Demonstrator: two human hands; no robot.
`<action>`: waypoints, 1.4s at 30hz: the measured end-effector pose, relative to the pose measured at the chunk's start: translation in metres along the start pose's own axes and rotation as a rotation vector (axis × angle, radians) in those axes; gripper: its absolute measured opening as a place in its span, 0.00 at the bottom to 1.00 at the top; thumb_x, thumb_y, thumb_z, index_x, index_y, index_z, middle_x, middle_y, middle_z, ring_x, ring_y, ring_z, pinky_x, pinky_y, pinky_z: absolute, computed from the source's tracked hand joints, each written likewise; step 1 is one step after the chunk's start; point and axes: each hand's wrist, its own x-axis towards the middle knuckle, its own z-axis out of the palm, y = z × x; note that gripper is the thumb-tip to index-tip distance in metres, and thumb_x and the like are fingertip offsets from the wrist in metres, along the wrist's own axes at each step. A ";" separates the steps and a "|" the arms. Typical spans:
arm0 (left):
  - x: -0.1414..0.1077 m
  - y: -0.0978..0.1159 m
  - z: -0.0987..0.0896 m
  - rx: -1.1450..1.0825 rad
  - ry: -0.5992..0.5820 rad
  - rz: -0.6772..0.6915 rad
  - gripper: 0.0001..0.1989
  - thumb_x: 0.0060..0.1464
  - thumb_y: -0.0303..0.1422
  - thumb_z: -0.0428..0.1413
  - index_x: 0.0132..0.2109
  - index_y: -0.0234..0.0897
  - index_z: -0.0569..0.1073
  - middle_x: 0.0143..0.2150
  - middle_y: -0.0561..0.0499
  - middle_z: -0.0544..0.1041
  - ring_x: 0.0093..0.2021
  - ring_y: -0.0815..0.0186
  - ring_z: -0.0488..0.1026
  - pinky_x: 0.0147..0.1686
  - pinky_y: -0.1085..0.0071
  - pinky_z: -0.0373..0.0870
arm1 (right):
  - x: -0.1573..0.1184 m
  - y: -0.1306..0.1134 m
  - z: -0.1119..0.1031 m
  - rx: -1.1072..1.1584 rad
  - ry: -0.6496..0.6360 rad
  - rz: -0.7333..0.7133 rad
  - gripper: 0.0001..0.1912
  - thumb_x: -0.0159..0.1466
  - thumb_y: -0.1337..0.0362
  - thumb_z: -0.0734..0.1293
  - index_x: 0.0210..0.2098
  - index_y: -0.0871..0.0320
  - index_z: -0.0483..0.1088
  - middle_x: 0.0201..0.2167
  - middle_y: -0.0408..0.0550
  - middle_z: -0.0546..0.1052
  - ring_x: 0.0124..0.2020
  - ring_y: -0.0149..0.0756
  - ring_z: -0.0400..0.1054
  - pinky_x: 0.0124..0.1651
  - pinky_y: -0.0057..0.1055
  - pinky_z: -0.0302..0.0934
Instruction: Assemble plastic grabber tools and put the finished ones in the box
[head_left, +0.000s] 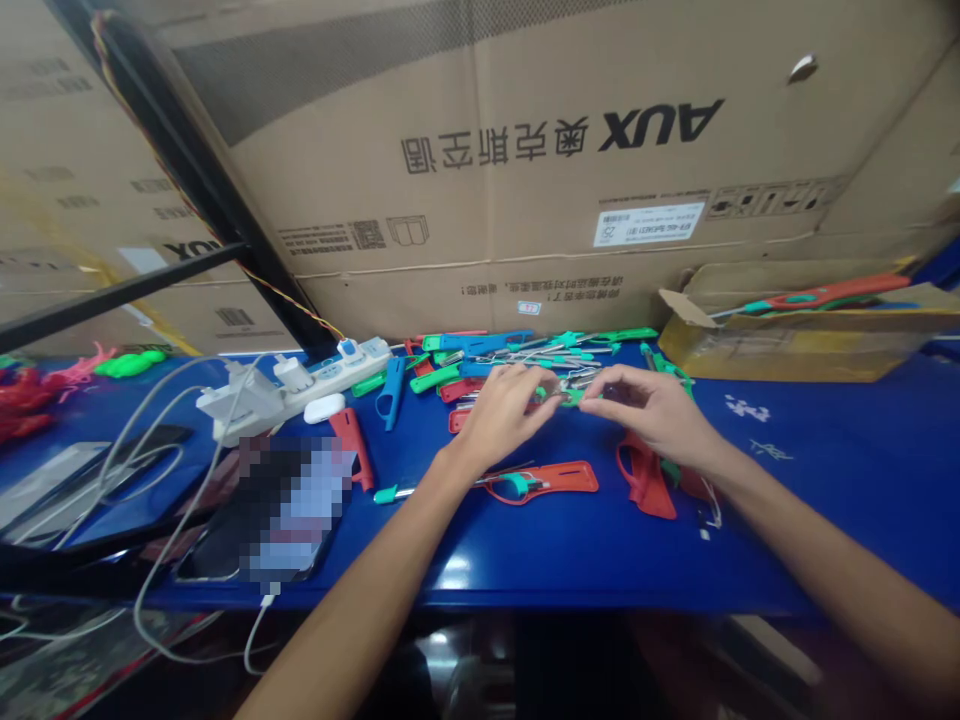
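My left hand [504, 408] and my right hand [654, 408] meet over the pile, thumbs and fingers closed in a pinch. Between their fingertips is a small green plastic part [571, 397]; its exact shape is too blurred to tell. Under and behind them lies a heap of long-nosed lighter parts, among them a blue shell [499, 343]. Nearer the front edge rests a lighter half [559, 478] with a red shell, a green trigger and a metal rod. Below my right hand sit loose red shells [651, 482], partly covered by the hand.
An open cardboard box [795, 345] at the right has an orange-red lighter [840, 294] across its top. To the left are a power strip [337, 378], cables, a white earphone case [324, 408] and a phone [300, 510]. Large cartons [525, 230] stand behind the blue table [465, 550].
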 end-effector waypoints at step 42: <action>-0.002 0.010 0.007 0.211 0.031 0.102 0.11 0.67 0.41 0.55 0.44 0.40 0.77 0.42 0.53 0.82 0.40 0.64 0.75 0.46 0.62 0.60 | -0.002 0.000 -0.004 -0.145 -0.056 -0.003 0.15 0.67 0.50 0.65 0.34 0.54 0.73 0.34 0.45 0.77 0.37 0.38 0.70 0.43 0.35 0.63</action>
